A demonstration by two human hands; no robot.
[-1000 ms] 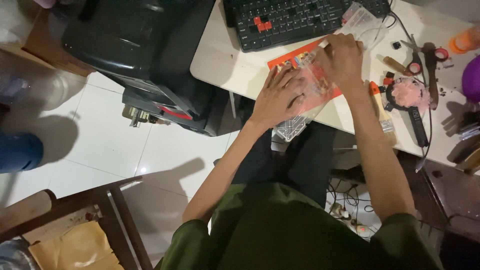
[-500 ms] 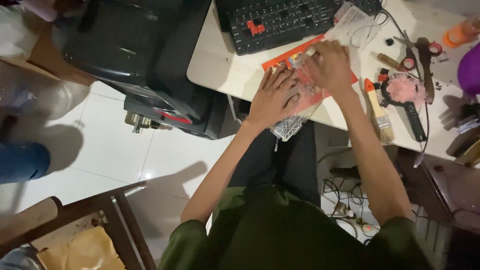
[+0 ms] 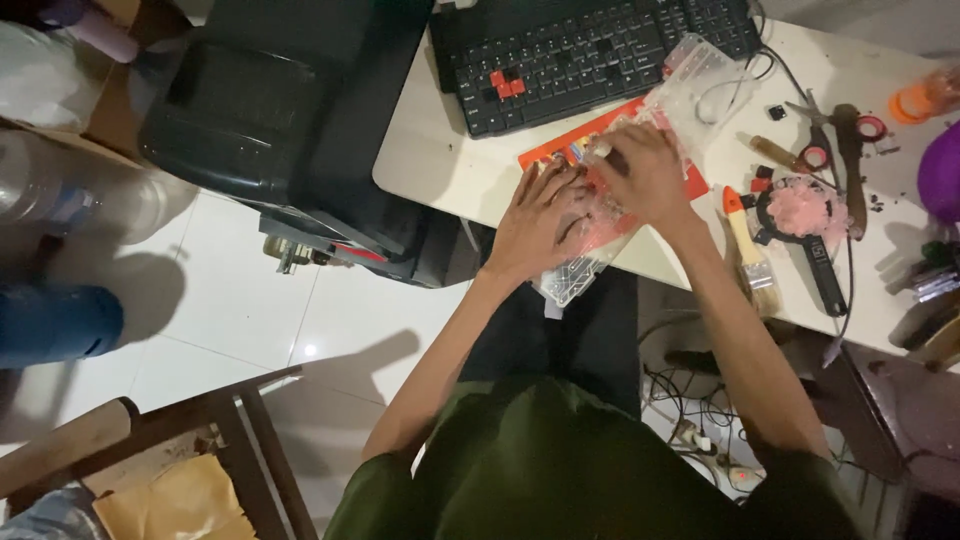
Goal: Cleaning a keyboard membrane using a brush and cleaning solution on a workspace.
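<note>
Both hands work at the near edge of the white table (image 3: 440, 165), over a clear plastic compartment box (image 3: 575, 275) whose lower end juts past that edge toward the person's lap. The left hand (image 3: 540, 220) lies flat on the box with its fingers spread and pinches nothing that can be seen. The right hand (image 3: 645, 175) is curled over the box's far part; its fingers look closed around a small pale piece, but what that piece is cannot be told. Under the box lies a flat orange-red package (image 3: 560, 150), rectangular, mostly covered by the hands, with small coloured print too blurred to make out. The open clear lid (image 3: 700, 85) reaches up toward the table's far edge, just beside a black keyboard (image 3: 590, 50) with a few red keys. Toward the right edge lie a paintbrush (image 3: 748, 240) with an orange handle, a black tool with a pink mass (image 3: 805, 210) on it, scissors (image 3: 830, 130) and small rolls of tape; an orange bottle (image 3: 925, 95) and a purple thing (image 3: 942, 170) are cut off at the picture's edge. Left of the table a black case (image 3: 270, 110) stands on the white tiled floor (image 3: 250, 310), and a wooden chair (image 3: 180, 440) shows at the lower left.
</note>
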